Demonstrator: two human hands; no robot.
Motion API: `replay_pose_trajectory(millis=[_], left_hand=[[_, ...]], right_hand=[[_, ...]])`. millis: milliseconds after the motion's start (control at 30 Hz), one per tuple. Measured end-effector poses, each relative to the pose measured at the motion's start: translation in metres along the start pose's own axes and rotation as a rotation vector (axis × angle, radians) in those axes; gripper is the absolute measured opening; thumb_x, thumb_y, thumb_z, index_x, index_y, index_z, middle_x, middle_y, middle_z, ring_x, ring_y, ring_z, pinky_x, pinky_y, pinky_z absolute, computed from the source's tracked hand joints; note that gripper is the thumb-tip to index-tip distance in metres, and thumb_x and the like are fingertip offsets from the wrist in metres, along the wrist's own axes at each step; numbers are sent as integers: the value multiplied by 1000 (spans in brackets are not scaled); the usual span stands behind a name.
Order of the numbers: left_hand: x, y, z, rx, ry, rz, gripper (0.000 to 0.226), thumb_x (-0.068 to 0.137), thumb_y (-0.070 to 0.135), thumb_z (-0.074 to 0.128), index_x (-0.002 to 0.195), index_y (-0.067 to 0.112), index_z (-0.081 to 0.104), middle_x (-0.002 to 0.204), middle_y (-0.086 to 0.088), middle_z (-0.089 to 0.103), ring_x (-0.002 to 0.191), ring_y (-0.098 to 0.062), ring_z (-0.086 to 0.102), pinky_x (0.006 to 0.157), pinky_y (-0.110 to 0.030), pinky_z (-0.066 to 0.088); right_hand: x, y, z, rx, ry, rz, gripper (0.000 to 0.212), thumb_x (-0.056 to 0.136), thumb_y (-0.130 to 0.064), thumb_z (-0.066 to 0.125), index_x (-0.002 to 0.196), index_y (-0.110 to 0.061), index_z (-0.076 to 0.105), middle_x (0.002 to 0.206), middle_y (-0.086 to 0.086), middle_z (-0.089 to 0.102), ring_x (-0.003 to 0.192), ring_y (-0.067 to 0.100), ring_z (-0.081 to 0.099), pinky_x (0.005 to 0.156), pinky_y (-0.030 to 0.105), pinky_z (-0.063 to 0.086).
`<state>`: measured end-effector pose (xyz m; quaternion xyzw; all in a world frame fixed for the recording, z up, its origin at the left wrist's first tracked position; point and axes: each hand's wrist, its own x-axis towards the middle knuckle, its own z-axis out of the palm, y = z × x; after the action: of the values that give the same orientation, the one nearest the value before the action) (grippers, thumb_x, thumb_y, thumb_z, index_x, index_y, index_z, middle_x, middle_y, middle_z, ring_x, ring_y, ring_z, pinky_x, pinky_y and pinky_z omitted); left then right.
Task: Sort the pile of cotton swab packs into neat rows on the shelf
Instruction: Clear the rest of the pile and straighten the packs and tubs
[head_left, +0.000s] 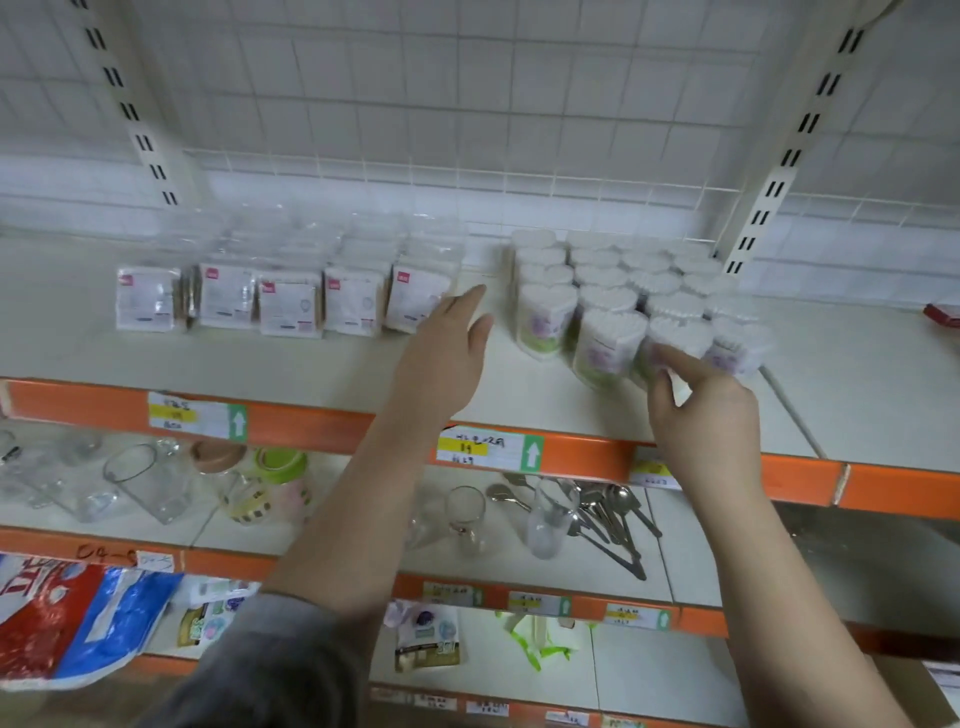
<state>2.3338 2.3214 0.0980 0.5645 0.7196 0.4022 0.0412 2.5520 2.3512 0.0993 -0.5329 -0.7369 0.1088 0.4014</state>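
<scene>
Flat cotton swab packs with pink labels stand in rows on the left half of the white shelf. Round swab tubs stand in rows to the right. My left hand hovers with fingers apart beside the rightmost flat pack, holding nothing. My right hand pinches the front of one tub in the front row between thumb and forefinger.
An orange shelf edge carries price labels. The shelf below holds glass cups, a jar and metal spoons. Lower shelves hold small packets. A red item lies at the far right. Slotted uprights frame the wire-grid back.
</scene>
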Motion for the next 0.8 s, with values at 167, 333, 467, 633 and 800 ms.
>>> replay_pose_trajectory(millis=[167, 333, 467, 633, 800], left_hand=[[-6, -58, -69, 39, -14, -96, 44, 101, 29, 37, 143, 16, 39, 139, -11, 47, 124, -26, 48, 104, -39, 38], [-30, -125, -152, 176, -4, -124, 42, 101, 27, 36, 140, 15, 42, 133, -16, 51, 118, -32, 50, 100, -39, 40], [-52, -183, -219, 258, 18, -160, 42, 100, 28, 39, 139, 14, 43, 133, -19, 50, 123, -33, 47, 102, -36, 35], [-85, -241, -293, 307, 34, -248, 42, 99, 29, 41, 138, 14, 44, 134, -18, 50, 123, -34, 46, 101, -38, 36], [-111, -291, -344, 297, 86, -329, 41, 99, 26, 41, 138, 12, 44, 134, -16, 49, 120, -30, 48, 97, -35, 37]], right_hand=[[-34, -62, 28, -14, -159, 53, 35, 92, -17, 51, 125, -18, 61, 85, 13, 65, 88, 32, 62, 73, 28, 40], [-82, -142, 84, 13, -256, 23, 41, 92, -14, 49, 133, -15, 52, 131, 10, 58, 116, 27, 55, 90, 26, 36], [-119, -209, 128, -37, -295, -10, 45, 93, -15, 49, 138, -9, 45, 141, 14, 47, 132, 25, 41, 100, 29, 31], [-158, -278, 174, 9, -371, -66, 48, 92, -16, 52, 139, -11, 44, 151, 11, 34, 140, 18, 31, 103, 22, 28], [-175, -337, 212, -3, -448, -130, 49, 92, -20, 51, 140, -13, 42, 152, 7, 32, 136, 20, 36, 103, 26, 31]])
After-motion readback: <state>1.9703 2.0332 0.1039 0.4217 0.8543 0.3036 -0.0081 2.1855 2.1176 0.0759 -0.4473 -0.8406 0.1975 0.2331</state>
